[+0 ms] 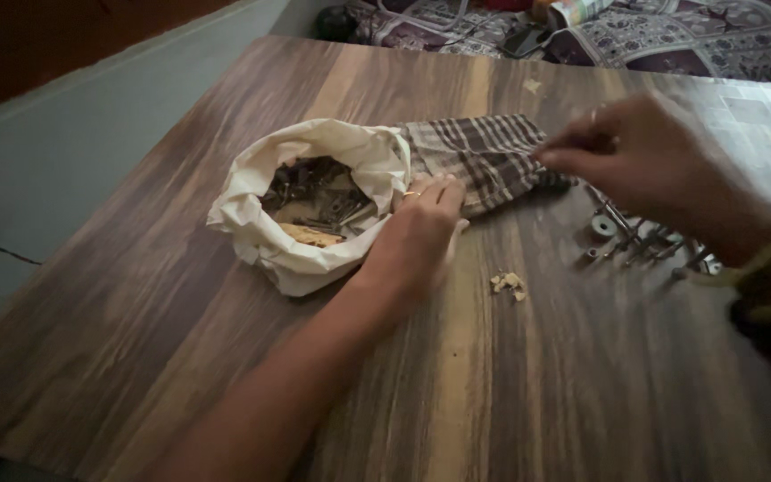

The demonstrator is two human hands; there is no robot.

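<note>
Fingers (pixel 439 192) of the left hand (pixel 417 236) are being pressed together against the rim of a soft, crumpled cream cloth bag (pixel 314 201), which is lying open on the wood-grain tabletop (pixel 528 384). Dark metal screws and bits (pixel 314 192) are being held inside it. A small thin piece, too blurred to identify, is being pinched by the right hand (pixel 644 156) above a checked cloth (pixel 484 156). Bolts and round washers (pixel 635 236) are lying just beside that hand, and pale crumbs (pixel 509 284) nearby.
</note>
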